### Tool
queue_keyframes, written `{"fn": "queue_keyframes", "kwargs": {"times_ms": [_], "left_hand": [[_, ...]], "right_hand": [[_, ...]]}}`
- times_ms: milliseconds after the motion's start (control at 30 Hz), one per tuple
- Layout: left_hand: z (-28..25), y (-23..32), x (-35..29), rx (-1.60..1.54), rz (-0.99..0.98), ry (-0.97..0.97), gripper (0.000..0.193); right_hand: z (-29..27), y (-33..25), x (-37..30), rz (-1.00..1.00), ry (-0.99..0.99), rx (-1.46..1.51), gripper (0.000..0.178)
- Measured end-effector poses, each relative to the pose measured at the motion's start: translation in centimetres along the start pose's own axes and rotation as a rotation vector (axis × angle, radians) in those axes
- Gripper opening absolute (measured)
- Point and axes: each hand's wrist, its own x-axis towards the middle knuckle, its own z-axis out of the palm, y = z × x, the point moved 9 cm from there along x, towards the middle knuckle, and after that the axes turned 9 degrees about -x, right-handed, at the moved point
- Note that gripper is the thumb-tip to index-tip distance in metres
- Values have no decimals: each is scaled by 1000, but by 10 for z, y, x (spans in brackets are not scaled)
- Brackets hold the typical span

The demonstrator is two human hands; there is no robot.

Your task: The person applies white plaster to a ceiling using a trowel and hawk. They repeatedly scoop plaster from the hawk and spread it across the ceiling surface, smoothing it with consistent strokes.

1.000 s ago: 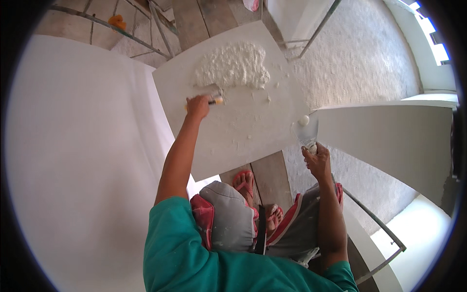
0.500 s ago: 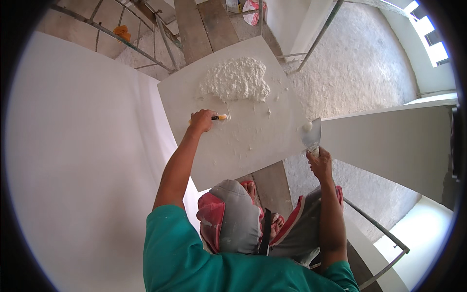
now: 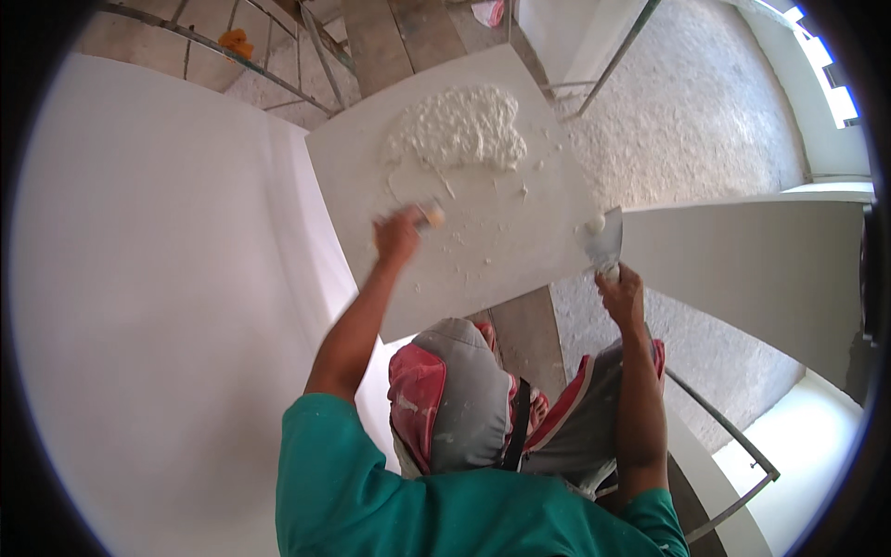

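Note:
My left hand [image 3: 399,234] grips a small putty knife [image 3: 429,215] by its handle, held over a white board [image 3: 520,251]. A heap of white plaster [image 3: 459,128] lies on the board's far part, with small splashes scattered below it. My right hand [image 3: 620,295] holds a wider metal trowel [image 3: 603,243] at the board's right edge, a lump of plaster on its blade. My knees in grey and red pads [image 3: 445,390] are below the board.
A large white wall [image 3: 158,306] fills the left side. A white wall corner [image 3: 752,269] stands at the right. Metal scaffold bars [image 3: 278,79] and planks [image 3: 380,42] lie beyond the board, a rough textured floor [image 3: 687,111] far below, and a rail [image 3: 733,446] at lower right.
My left hand with the small knife has drawn back from the plaster heap toward me across the board. My right hand stays at the board's right edge with the trowel.

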Motion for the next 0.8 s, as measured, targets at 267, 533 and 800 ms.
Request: {"fn": "queue_keyframes", "kwargs": {"times_ms": [267, 533, 800], "left_hand": [[6, 36, 19, 28, -65, -53, 30], [-47, 15, 72, 132, -214, 31, 19], [-121, 88, 51, -146, -130, -13, 37]], "right_hand": [[-9, 6, 12, -45, 50, -82, 22], [-22, 4, -6, -142, 48, -102, 23], [-53, -7, -25, -128, 38, -83, 28]]}}
